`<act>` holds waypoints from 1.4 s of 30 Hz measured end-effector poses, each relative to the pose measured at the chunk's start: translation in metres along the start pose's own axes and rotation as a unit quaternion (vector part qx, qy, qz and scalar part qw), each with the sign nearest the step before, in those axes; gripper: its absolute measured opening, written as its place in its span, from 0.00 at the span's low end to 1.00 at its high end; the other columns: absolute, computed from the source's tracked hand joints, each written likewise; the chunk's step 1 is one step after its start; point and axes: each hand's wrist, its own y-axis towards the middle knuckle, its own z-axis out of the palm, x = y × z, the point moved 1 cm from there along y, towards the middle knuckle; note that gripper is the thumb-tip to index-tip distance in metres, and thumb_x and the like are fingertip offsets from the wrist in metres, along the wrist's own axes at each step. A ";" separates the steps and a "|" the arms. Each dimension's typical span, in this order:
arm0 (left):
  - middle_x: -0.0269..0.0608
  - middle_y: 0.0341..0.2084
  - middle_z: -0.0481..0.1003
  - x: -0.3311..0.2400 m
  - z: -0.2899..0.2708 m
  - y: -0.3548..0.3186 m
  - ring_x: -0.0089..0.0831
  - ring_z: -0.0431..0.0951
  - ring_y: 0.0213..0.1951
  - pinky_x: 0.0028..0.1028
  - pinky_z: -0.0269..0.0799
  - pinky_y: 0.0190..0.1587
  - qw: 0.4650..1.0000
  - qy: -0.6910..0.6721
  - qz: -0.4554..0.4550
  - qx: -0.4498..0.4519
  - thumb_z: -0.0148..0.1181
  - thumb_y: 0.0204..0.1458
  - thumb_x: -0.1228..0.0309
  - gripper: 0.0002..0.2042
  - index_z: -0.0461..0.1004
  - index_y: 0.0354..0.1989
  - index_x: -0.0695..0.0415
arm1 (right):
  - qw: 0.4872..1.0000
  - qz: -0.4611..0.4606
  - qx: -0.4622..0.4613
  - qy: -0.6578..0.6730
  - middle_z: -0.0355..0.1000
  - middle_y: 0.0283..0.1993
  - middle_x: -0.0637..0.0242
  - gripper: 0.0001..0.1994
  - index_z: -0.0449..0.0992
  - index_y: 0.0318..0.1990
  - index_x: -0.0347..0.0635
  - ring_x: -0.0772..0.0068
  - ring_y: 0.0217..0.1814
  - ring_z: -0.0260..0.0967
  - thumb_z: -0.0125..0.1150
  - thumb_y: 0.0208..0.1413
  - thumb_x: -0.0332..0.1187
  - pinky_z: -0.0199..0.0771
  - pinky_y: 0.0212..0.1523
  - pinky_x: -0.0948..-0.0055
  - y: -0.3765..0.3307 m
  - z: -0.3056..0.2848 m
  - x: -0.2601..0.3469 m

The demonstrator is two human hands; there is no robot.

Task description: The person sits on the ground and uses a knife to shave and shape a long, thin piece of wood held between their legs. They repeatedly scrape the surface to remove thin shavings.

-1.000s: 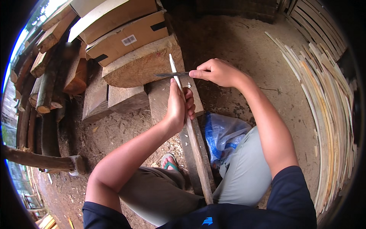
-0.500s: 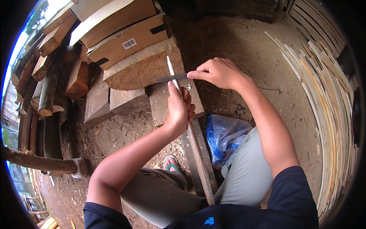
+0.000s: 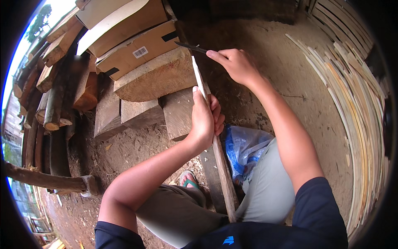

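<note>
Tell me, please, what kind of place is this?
Probably an outdoor woodworking yard. The ground is bare dirt with wood chips, logs and wood blocks are stacked on the left, and thin split slats lie in a pile on the right.

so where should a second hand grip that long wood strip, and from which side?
Probably the bare lower shaft of the wood strip, below the left hand, coming from the person's left. It runs straight and slim there; the right side is crowded by the blue plastic bag, and the tip is near the knife in the right hand.
</note>
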 end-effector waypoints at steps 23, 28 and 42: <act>0.28 0.13 0.49 0.006 -0.015 0.003 0.23 0.47 0.13 0.27 0.41 0.15 0.997 0.009 -0.017 -0.073 0.24 0.64 0.36 0.29 0.54 0.25 0.48 | 0.989 0.006 0.077 -0.126 0.73 0.19 0.57 0.37 0.77 0.19 0.43 0.50 0.29 0.76 0.50 0.56 0.72 0.73 0.39 0.55 -0.016 -0.007 0.025; 0.28 0.12 0.49 0.003 0.003 -0.004 0.23 0.47 0.12 0.27 0.41 0.14 1.000 0.002 0.007 -0.014 0.24 0.64 0.35 0.30 0.53 0.24 0.48 | 0.998 0.038 0.039 -0.018 0.74 0.20 0.55 0.37 0.76 0.18 0.42 0.50 0.27 0.75 0.49 0.57 0.71 0.71 0.36 0.57 -0.004 -0.004 0.004; 0.28 0.19 0.58 0.014 -0.022 0.003 0.18 0.56 0.10 0.24 0.54 0.09 0.984 0.107 0.123 -0.069 0.43 0.70 0.55 0.12 0.55 0.39 0.48 | 0.966 -0.007 0.255 -0.050 0.52 0.12 0.67 0.39 0.71 0.16 0.37 0.71 0.18 0.55 0.54 0.54 0.72 0.59 0.27 0.65 -0.030 -0.010 0.018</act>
